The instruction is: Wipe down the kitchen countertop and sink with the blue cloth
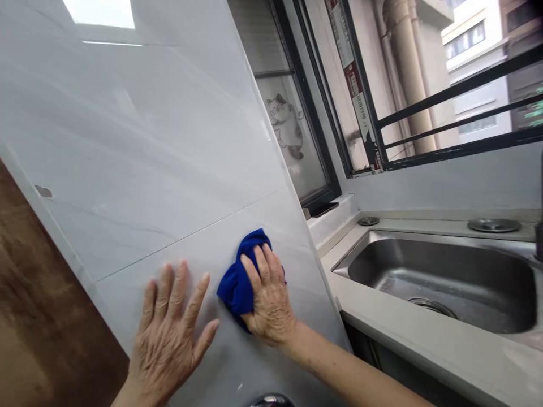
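Note:
Against the glossy white tiled wall [169,141], my right hand [269,302] presses a crumpled blue cloth [237,285], with the fingers bent over it. Parts of the cloth stick out to the left of and above the fingers; the rest is hidden under the palm. My left hand [169,336] lies to the left of the cloth, fingers spread and flat on the same tiles, holding nothing. A thin joint line between tiles runs above both hands.
On the right, a steel sink [445,277] is set in a pale countertop [403,328], with round metal lids [494,225] behind it. A dark-framed window [377,135] stands beyond. Brown panelling [38,316] borders the wall at left; a shiny metal object [271,400] shows at the bottom.

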A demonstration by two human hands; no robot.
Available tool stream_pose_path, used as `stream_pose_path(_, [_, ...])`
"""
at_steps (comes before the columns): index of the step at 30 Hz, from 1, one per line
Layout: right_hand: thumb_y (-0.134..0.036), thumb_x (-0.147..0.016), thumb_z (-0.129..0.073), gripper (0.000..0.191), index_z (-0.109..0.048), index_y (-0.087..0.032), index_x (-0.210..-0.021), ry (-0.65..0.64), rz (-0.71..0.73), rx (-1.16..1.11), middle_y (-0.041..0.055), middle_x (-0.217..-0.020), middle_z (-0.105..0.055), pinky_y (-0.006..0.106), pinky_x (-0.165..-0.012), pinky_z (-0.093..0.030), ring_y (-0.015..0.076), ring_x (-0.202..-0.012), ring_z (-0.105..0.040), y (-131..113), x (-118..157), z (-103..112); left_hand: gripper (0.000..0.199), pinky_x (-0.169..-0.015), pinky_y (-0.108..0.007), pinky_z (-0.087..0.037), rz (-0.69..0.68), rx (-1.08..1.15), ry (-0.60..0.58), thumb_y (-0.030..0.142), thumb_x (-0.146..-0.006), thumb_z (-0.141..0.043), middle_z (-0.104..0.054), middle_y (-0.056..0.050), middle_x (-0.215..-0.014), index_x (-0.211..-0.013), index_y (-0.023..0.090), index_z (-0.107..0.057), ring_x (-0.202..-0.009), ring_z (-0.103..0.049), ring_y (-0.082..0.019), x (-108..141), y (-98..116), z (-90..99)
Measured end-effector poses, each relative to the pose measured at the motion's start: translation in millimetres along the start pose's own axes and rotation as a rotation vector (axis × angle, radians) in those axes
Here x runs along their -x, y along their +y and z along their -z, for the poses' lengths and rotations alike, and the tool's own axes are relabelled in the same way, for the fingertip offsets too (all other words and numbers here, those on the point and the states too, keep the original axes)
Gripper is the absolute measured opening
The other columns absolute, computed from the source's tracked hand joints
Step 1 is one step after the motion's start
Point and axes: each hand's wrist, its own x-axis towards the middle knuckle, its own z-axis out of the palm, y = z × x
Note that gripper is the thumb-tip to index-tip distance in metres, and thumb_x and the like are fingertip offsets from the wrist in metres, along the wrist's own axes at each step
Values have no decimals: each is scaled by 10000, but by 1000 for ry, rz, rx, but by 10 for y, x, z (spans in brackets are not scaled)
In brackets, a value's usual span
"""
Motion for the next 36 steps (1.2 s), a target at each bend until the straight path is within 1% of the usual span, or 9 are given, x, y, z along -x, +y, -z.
stream_pose_path(4, [-294, -867, -526, 789, -183, -134, -1559, -41, -23, -5, 165, -1629, -133, 605, -1172, -233, 374, -1497, -62, -195, -14, -47, 712, -1209, -441, -239, -246, 245, -24, 348, -973, -519, -113, -78, -1657, -1579, 242, -162, -1493, -211, -314, -186, 352, -96])
stream_pose_path(7, [-220, -916, -483, 749, -137, -144, -1577, -107, 63, 9, 162, -1621, -183, 588, -1192, -217, 338, -1504, -48, -126, -52, 11, 683, -1194, -504, -257, -225, 259, -15, 437, -975, -493, -173, -71, -1647, -1572, 254, -215, -1493, -171, -376, -346, 587, -290])
stream_pose_path(14, [-441, -871, -635, 969, -82, -62, -1571, -454, 342, -267, 195, -1631, -120, 516, -1224, -190, 305, -1508, 10, 471, -99, 507, 807, -1180, -528, -274, -197, 195, 4, 695, -897, -479, -168, -39, -1650, -1560, 290, -261, -1489, -93, -439, -319, 710, -676])
stream_pose_path(18, [-233, -895, -533, 778, -163, -90, -1564, -532, 274, -276, 175, -1616, -205, 458, -1193, -314, 258, -1483, -216, 1023, 295, 1013, 699, -1191, -464, -273, -191, 74, -101, 540, -889, -622, -294, -35, -1611, -1507, 305, -392, -1489, -179, -384, -219, 691, -577])
stream_pose_path(20, [-148, -894, -453, 643, -323, -129, -1524, -595, 173, -152, 168, -1576, -317, 469, -1150, -388, 269, -1415, -375, 1423, 701, 1307, 655, -1199, -445, -271, -208, 26, -131, 480, -880, -650, -370, -13, -1576, -1478, 312, -442, -1482, -224, -358, -166, 653, -474])
stream_pose_path(23, [-257, -913, -509, 391, -659, -201, -1270, -786, -1, 83, 189, -1359, -581, 462, -1062, -486, 327, -1255, -560, 2063, 1405, 1733, 629, -1192, -433, -303, -205, -37, -139, 429, -870, -669, -443, 19, -1531, -1459, 352, -461, -1467, -286, -322, -107, 545, -335])
stream_pose_path(26, [-450, -928, -525, 468, -626, -269, -1347, -945, -123, 133, 170, -1393, -560, 466, -1087, -459, 343, -1311, -501, 2427, 1939, 2093, 613, -1156, -422, -372, -183, -98, -140, 333, -889, -658, -476, 24, -1506, -1462, 382, -444, -1450, -333, -290, -164, 376, -238])
stream_pose_path(30, [-523, -911, -530, 569, -516, -326, -1444, -969, -257, 86, 98, -1504, -451, 450, -1159, -366, 320, -1402, -376, 2422, 2168, 2298, 600, -1108, -462, -440, -152, -156, -75, 271, -905, -651, -451, -14, -1524, -1461, 369, -447, -1440, -348, -312, -562, 46, -81])
stream_pose_path(36, [-627, -899, -500, 648, -499, -298, -1457, -958, -364, 105, 65, -1541, -402, 481, -1184, -325, 312, -1429, -339, 2351, 2219, 2301, 514, -1173, -558, -317, 8, -216, 43, 485, -975, -505, -363, -39, -1571, -1440, 265, -486, -1448, -305, -351, -1455, -495, 339])
